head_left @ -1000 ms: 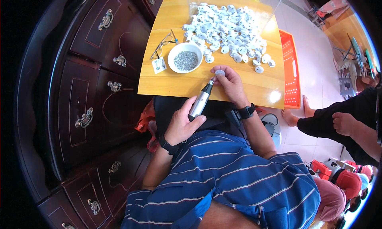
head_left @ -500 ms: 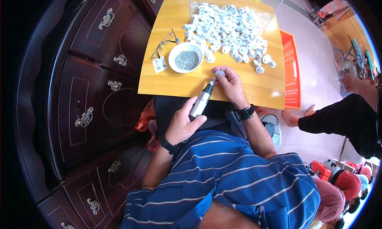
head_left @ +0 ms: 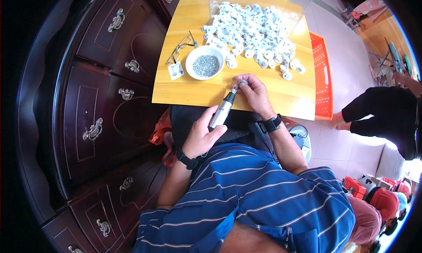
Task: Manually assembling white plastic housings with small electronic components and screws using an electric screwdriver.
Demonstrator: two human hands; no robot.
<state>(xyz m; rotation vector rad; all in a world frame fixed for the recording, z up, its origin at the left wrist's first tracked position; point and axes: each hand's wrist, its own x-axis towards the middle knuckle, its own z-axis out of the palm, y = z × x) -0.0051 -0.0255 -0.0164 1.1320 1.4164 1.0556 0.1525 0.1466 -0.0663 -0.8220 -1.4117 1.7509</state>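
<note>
One head-worn fisheye view looks steeply down, close over the wooden table (head_left: 198, 92); edges bend outward.

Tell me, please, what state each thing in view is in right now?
Left hand: closed around the electric screwdriver.
Electric screwdriver: tilted, tip at the small white part.
Right hand: pinching the small white part.
White bowl: upright, holding small metal screws.
White parts pile: heaped loose on the table.
Glasses: lying by the bowl.

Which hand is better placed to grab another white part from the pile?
Right. The right hand lies on the table beside the white parts; the left hand grips the electric screwdriver, farther back.
</note>
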